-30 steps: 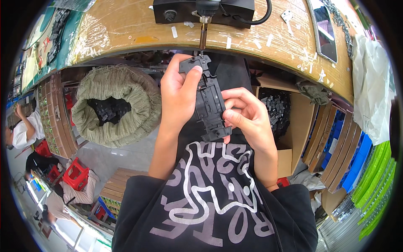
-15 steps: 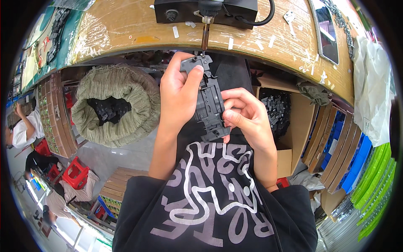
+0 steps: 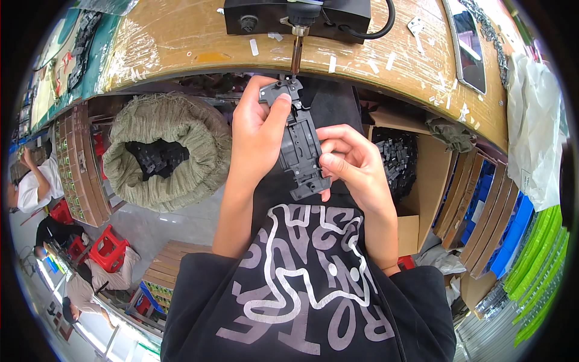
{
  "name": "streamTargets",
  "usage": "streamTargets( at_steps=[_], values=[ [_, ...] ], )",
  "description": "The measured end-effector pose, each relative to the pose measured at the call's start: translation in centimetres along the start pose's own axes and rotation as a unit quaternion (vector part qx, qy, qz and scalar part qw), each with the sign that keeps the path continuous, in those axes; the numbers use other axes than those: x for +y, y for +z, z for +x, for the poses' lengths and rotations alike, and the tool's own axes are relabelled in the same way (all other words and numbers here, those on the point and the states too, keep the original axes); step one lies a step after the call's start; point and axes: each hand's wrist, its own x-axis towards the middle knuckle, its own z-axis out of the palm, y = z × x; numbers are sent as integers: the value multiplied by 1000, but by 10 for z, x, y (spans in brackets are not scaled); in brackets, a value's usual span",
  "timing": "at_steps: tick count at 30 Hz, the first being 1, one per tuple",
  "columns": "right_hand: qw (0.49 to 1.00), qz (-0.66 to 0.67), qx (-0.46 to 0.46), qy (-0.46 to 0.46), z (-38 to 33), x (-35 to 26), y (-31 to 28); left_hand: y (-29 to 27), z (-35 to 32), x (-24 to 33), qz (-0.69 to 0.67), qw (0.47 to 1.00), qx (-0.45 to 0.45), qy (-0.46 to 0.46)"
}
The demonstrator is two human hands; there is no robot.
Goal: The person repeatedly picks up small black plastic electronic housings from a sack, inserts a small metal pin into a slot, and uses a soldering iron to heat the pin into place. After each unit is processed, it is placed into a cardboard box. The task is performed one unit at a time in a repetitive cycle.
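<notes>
A green sack (image 3: 202,136) of black bits (image 3: 158,158) stands leftmost. Next, the left hand (image 3: 258,130) has its fingers clamped on the upper end of a black part (image 3: 303,148), held before the surface (image 3: 268,57). A driver (image 3: 297,54) points down at that end. The right hand (image 3: 357,169) curls its fingers at the part's lower right edge; whether they grip, I cannot tell. Then come a box (image 3: 433,175) and a phone (image 3: 469,51)
</notes>
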Motion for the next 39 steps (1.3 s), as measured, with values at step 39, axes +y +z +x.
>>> streamTargets(
  at_steps=[39],
  values=[
    [1000, 14, 17, -23, -2, -3, 6, 1, 1, 7, 1, 1000, -2, 10]
  ],
)
